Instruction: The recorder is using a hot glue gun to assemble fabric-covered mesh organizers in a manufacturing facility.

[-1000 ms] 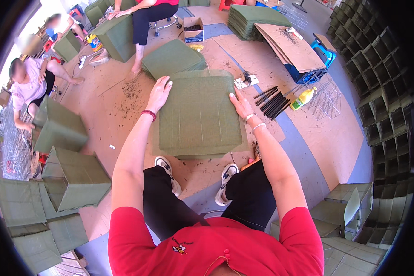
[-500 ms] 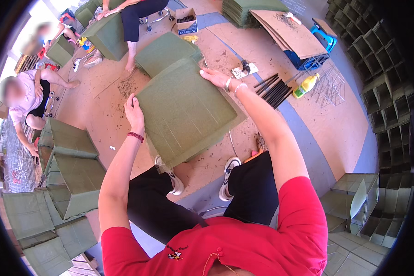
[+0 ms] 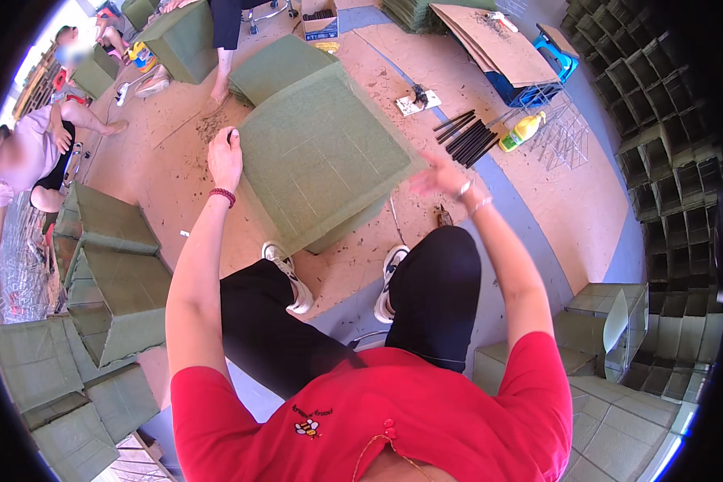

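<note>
In front of my knees sits a box-like piece covered in green mesh sheet (image 3: 325, 153), its large top face tilted and marked with pale lines. My left hand (image 3: 226, 161) is beside its left edge, fingers curled, with something small and dark showing at the fingertips; what it is I cannot make out. Off the right corner of the sheet, my right hand (image 3: 440, 175) is open, fingers apart and slightly blurred, holding nothing. Behind the piece lies another green mesh piece (image 3: 277, 64), partly covered by it.
Black rods (image 3: 470, 143) lie beside a yellow bottle (image 3: 522, 131) and a wire frame (image 3: 558, 136) at right. A small white board (image 3: 418, 102) bears dark bits. Green mesh boxes (image 3: 120, 297) stand at left, more (image 3: 618, 337) at right. A person (image 3: 36, 153) crouches at far left.
My right hand has come off the sheet's far right edge and moved right and nearer. My left hand has moved slightly up and left. The green piece has turned a little and sits higher in view.
</note>
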Demonstrator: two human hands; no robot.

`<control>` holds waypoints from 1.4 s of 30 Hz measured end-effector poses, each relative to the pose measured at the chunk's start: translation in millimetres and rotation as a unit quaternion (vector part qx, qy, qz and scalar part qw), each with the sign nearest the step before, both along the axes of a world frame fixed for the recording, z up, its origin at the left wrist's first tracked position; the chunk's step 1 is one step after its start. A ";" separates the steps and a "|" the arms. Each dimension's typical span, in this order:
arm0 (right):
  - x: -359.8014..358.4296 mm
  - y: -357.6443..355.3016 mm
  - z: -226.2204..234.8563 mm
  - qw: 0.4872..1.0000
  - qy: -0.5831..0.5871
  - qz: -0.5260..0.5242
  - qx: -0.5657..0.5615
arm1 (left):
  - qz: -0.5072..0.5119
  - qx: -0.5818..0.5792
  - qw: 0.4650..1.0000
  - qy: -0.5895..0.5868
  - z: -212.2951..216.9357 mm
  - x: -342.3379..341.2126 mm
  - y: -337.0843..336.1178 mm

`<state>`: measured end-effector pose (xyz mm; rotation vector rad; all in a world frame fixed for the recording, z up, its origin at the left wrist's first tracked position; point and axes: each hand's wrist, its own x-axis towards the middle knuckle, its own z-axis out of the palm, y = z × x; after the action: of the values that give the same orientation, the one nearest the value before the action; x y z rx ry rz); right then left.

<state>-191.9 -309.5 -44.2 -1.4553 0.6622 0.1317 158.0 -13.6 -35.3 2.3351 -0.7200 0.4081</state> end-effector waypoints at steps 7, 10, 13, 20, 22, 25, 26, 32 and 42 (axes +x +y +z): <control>21.5 60.2 -81.6 0.961 -0.158 -0.080 0.210 | -0.040 -0.120 0.991 0.054 -11.2 6.1 -4.7; 36.6 60.2 -96.4 0.963 -0.180 -0.119 0.161 | 0.007 -0.129 0.989 0.076 -13.8 4.6 2.2; 57.3 32.7 -79.2 0.917 -0.250 -0.269 0.156 | 0.046 -0.105 0.991 0.073 -7.6 -12.6 3.2; 14.1 -36.6 -98.2 0.927 -0.219 -0.290 0.088 | 0.014 -0.015 0.995 0.102 -7.0 -51.4 -4.9; -39.9 -37.0 -146.8 0.930 -0.078 -0.359 -0.020 | -0.017 -0.022 0.993 0.116 -8.6 -50.0 -3.0; -151.1 -13.6 -257.7 0.899 0.218 -0.344 -0.158 | -0.067 -0.068 0.991 0.095 -32.6 -30.1 -4.0; -164.3 8.3 -279.7 0.868 0.256 -0.411 -0.111 | -0.068 -0.100 0.991 0.049 -40.7 -24.3 -1.0; -175.6 65.9 -324.6 0.812 0.317 -0.488 -0.050 | -0.048 -0.071 0.990 0.115 -18.1 -38.9 0.7; -101.3 64.0 -277.2 0.851 0.388 -0.222 -0.274 | 0.028 -0.030 0.993 0.109 -7.7 -52.7 14.3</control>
<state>-293.2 -245.4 -321.3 -1.7342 1.8041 0.1788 105.3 0.8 -43.0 2.3019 -0.5318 0.1905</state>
